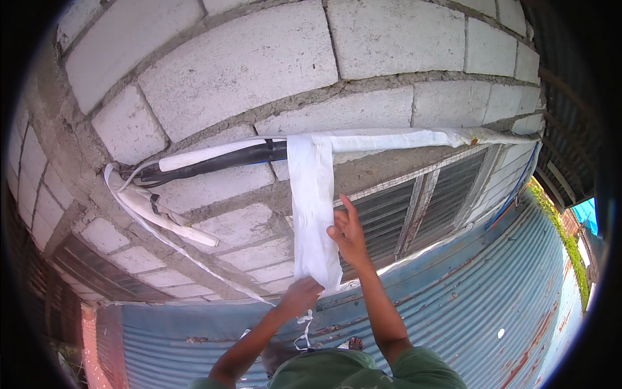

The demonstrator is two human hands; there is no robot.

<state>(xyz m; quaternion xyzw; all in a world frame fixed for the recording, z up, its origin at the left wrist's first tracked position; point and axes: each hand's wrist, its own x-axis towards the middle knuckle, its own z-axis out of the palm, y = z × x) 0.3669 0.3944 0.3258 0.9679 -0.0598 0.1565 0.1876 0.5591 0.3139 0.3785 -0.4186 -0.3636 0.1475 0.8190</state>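
A wide white wrapping tape [312, 220] hangs straight down from a pipe bundle on the block wall. My left hand [300, 297] is closed on the tape's lower end. My right hand [350, 235] is beside the tape's right edge, fingers apart and index raised; whether the thumb touches it I cannot tell. Right of the hanging strip, the bundle is covered in white wrap [402, 139]. To the left, a black insulated pipe [227, 161] lies bare with a white tube [194, 155] along it, held by a black band.
Below the pipe's left end, a white tube end [194, 235] and a thin white cord [194, 259] hang from the wall. Louvred windows [389, 214] sit behind my right hand. Underfoot is a blue, rusted corrugated metal roof [447, 305]. Another metal roof overhangs at right.
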